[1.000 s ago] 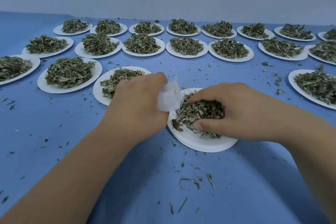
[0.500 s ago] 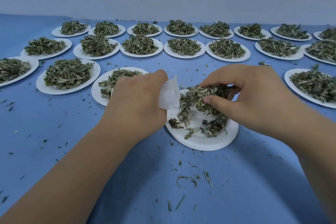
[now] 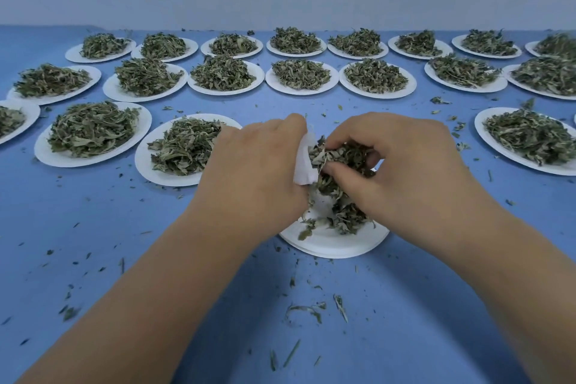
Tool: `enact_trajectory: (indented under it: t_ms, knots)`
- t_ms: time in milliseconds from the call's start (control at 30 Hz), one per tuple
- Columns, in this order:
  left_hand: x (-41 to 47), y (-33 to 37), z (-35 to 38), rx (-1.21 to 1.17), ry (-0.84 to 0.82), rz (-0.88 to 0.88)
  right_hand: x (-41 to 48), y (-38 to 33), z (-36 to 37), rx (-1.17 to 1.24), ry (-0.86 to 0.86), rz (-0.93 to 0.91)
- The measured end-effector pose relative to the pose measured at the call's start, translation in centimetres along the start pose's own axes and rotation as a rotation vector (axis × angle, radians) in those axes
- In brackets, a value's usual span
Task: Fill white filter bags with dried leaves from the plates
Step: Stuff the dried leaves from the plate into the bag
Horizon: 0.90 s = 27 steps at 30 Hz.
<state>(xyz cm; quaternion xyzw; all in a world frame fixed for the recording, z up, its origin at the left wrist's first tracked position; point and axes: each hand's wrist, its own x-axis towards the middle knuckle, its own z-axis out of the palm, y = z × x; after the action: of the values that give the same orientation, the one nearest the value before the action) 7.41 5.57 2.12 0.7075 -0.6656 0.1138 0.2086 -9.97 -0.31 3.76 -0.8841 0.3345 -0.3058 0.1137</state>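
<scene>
1. At the centre of the frame, a white filter bag (image 3: 303, 165) is gripped by the left hand (image 3: 249, 178), whose curled fingers hide most of it; only its mouth end shows, turned rightward.
2. Just right of it, a clump of dried leaves (image 3: 343, 154) is pinched between thumb and fingers of the right hand (image 3: 402, 165) and held against the bag's mouth; whether any has entered cannot be told.
3. Below both hands, a white plate (image 3: 330, 247) with few leaves left rests on the blue surface (image 3: 140, 259); heaped plates (image 3: 45, 155) are ranged across the upper frame.
4. The bag is judged thin, limp and very light; it is best taken at the rim, so that the mouth is kept spread.
5. The leaves are judged dry, brittle and springy; crumbs are likely to be shed from a loose pinch, as the litter on the surface suggests.
</scene>
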Motion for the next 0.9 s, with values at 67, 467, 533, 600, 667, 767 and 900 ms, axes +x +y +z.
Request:
enact_trajectory:
  t_ms: [67, 467, 533, 600, 667, 767, 900]
  knots:
    - [-0.4, -0.2, 0.1, -0.157, 0.034, -0.066, 0.0, 0.2, 0.1, 0.074, 0.005, 0.073]
    - [-0.7, -2.7, 0.4, -0.359, -0.154, -0.253, 0.3, 0.4, -0.6, 0.293, 0.036, 0.176]
    - [-0.8, -2.7, 0.3, -0.336, -0.166, -0.249, 0.3, 0.4, -0.6, 0.336, 0.035, 0.166]
    - [-0.9, -2.5, 0.4, -0.297, -0.154, -0.223, 0.2, 0.3, -0.6, 0.369, 0.027, 0.144]
    - [-0.9, -2.1, 0.5, -0.289, -0.121, -0.203, 0.1, 0.2, -0.5, 0.38, -0.01, 0.117]
    - [-1.0, -1.9, 0.4, -0.323, -0.093, -0.19, 0.0, 0.0, -0.3, 0.335, -0.113, 0.082]
    - [-1.2, -1.7, 0.5, -0.345, -0.103, -0.17, -0.1, 0.1, -0.1, 0.282, -0.185, 0.04]
